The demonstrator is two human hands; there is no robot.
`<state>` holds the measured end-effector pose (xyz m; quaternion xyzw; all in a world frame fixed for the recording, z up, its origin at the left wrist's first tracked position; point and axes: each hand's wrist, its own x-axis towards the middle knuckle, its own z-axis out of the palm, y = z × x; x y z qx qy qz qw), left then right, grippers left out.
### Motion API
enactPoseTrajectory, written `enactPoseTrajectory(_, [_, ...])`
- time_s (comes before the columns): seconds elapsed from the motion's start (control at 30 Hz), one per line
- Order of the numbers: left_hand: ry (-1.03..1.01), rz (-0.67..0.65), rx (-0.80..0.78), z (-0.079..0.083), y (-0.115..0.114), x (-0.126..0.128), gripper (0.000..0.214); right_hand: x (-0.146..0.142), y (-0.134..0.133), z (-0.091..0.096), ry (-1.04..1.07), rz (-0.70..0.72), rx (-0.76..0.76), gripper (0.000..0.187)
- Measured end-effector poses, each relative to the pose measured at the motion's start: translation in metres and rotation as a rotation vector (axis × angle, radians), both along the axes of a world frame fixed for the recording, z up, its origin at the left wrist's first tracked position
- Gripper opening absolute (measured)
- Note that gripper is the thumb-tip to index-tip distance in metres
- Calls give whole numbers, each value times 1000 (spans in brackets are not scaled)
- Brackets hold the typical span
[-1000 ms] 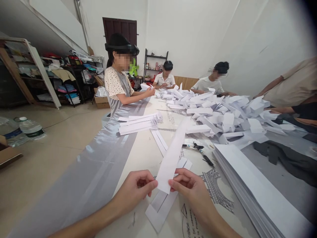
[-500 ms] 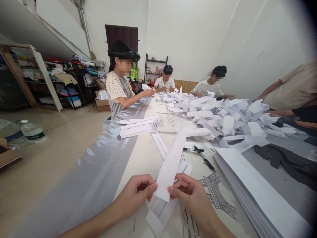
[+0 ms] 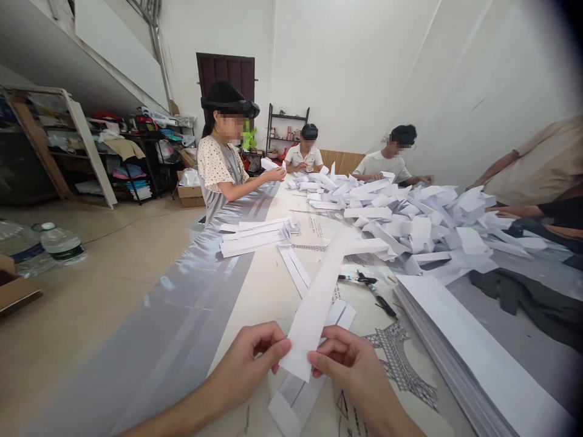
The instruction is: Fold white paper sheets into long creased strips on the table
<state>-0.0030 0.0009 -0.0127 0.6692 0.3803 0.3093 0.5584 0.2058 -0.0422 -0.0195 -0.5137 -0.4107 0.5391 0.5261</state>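
A long white folded paper strip (image 3: 314,303) is held up between my two hands, its near end towards me and its far end raised over the table. My left hand (image 3: 255,358) pinches the left edge of the near end between thumb and fingers. On the opposite edge, my right hand (image 3: 348,364) grips with thumb and curled fingers. Beneath the strip lies another folded paper piece (image 3: 291,400) on the printed tablecloth (image 3: 255,309), partly covered by the strip and my right hand.
A tall stack of white paper (image 3: 464,340) stands at the right. Beyond it spreads a heap of folded papers (image 3: 410,212). Pens (image 3: 380,294) lie near the middle, and several folded strips (image 3: 255,237) sit at left. Co-workers (image 3: 223,158) are around the table.
Both hands keep their pinch on the paper strip, which has shifted only slightly downward at its near end. The co-worker at left has moved their hands a little.
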Motion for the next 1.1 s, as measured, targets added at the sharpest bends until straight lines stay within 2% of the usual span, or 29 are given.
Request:
enactPoseTrajectory(0.13, [26,-2,29,-2,0,-1,45,3,1,0,-23,44,-14,50])
enactPoseTrajectory(0.33, [58,-97,22,-7,1,-2,47,6,0,2,-41,23,-4,50])
enactPoseTrajectory(0.57, [121,-62,92,-4,3,-4,48,-1,-1,-2,32,-39,31,46])
enactPoseTrajectory(0.8, [90,-138,85,-5,0,-5,43,0,-1,2,-43,-54,55,46])
enactPoseTrajectory(1.1, [92,-102,34,-7,5,-5,44,-2,-2,4,-41,-64,38,50])
